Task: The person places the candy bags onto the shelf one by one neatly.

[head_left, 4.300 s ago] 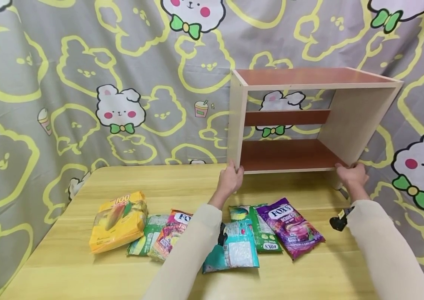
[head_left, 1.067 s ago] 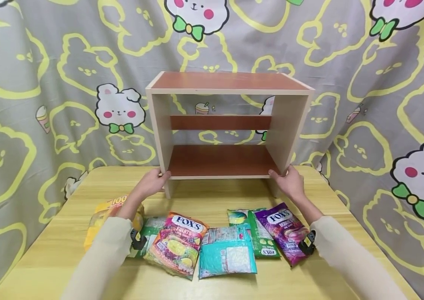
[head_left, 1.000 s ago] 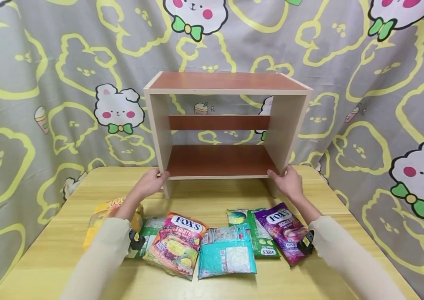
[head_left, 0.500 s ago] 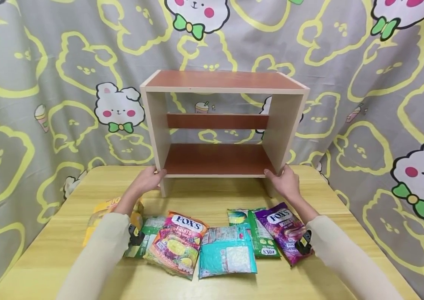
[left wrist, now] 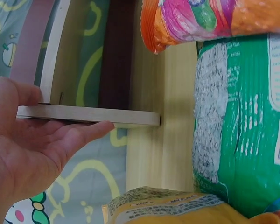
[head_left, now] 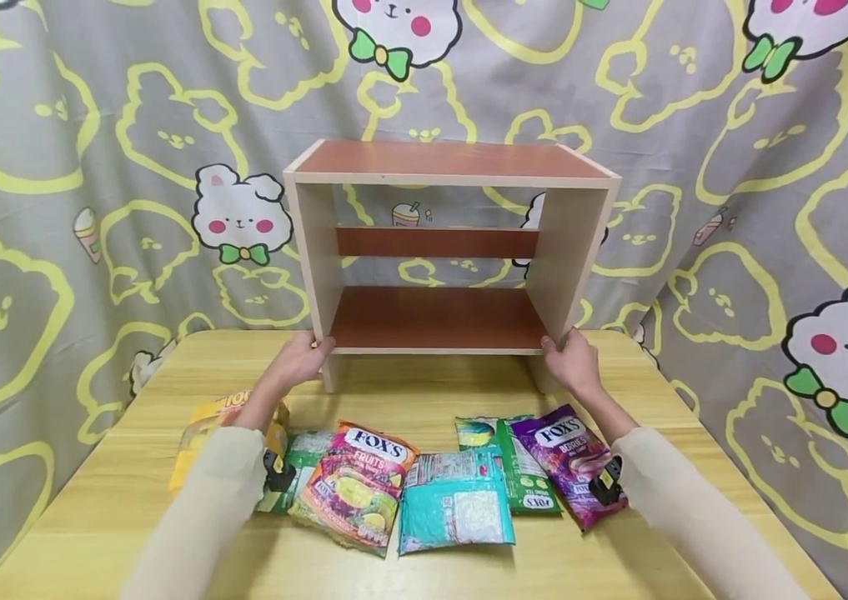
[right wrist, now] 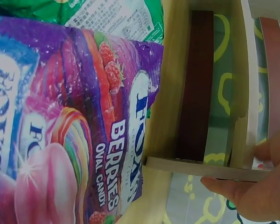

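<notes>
A small two-tier wooden shelf, reddish-brown boards with pale side panels, stands upright at the back middle of the table. My left hand grips its left side panel at the lower board, thumb inside and fingers along the outer face, as the left wrist view shows. On the opposite side my right hand holds the right panel the same way. Below the right forearm lies a purple Fox's Berries candy bag. A yellow bag is partly hidden behind the left forearm.
In front of the shelf lie an orange-pink Fox's Fruits bag, a teal bag and green bags, one under the purple bag. A patterned curtain hangs close behind the wooden table.
Over the past few seconds the shelf has moved left from the back right to the middle, turned to face front, with both hands on it. In the last second it has barely shifted.
</notes>
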Tool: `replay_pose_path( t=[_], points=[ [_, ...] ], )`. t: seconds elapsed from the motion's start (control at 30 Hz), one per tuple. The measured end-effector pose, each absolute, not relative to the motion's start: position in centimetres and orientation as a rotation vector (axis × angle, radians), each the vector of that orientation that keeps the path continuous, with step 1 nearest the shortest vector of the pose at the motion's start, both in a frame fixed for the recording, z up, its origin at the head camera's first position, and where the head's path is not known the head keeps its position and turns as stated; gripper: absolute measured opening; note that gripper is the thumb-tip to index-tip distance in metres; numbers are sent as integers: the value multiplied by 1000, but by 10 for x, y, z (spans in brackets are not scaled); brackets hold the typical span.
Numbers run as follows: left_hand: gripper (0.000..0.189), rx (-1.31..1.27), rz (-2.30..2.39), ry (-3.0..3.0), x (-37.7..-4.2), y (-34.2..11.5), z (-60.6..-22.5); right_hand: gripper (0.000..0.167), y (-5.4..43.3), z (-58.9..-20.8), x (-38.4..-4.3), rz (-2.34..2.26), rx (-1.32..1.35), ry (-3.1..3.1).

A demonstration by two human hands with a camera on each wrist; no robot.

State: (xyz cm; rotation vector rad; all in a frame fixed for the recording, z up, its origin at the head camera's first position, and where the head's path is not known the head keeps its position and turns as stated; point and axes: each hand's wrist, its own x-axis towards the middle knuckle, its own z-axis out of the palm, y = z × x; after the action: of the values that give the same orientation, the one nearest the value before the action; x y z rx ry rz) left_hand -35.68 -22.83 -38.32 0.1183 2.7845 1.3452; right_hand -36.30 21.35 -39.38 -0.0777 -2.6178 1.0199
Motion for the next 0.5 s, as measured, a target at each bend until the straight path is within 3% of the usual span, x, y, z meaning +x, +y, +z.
replay_pose_path(
  t=[0.13, 0.5],
  points=[
    [54, 109, 1339, 2789, -358, -228, -384, 37, 214, -395, -365, 1012, -81, -2623],
    [58, 102, 1371, 2754, -359, -229, -386, 34, 222, -396, -370, 967, -64, -2648]
  ],
)
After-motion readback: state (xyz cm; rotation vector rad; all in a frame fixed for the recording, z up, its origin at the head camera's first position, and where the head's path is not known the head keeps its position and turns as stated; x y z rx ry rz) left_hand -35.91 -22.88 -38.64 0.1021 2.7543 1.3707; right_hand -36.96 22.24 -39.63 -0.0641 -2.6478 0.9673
